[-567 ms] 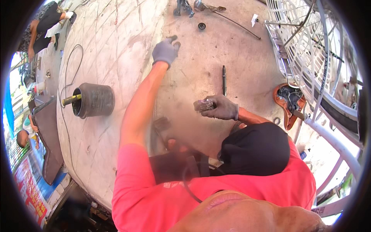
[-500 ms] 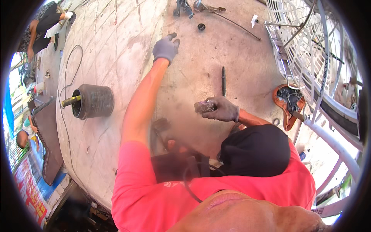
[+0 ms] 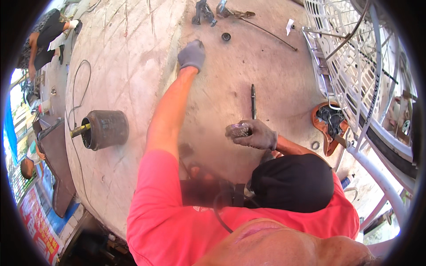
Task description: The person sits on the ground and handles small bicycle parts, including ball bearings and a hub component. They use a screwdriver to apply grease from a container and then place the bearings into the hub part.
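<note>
My left hand [image 3: 191,56], in a grey glove, is stretched far out over the concrete floor. Its fingers are curled in, and whatever they may hold is hidden. Nearer to me, my gloved right hand [image 3: 259,135] grips a dark, round metal part with rows of teeth [image 3: 239,131], which looks like a bicycle sprocket cluster. Just beyond that hand lies a slim dark metal spindle [image 3: 253,99]. A small black ring-shaped part [image 3: 226,37] is on the floor, ahead and to the right of my left hand.
A dark pot [image 3: 111,129] with a yellow handle inside stands left, beside a thin cable [image 3: 75,104]. Metal parts [image 3: 204,12] and a long rod [image 3: 270,33] lie far ahead. At right are a bicycle [image 3: 355,84] and a brown saddle [image 3: 329,122]. Another person [image 3: 44,42] is at far left.
My left hand's fingers, partly stretched out before, are now curled in. My right hand still holds the toothed part, turned slightly. The whole view has shifted a little.
</note>
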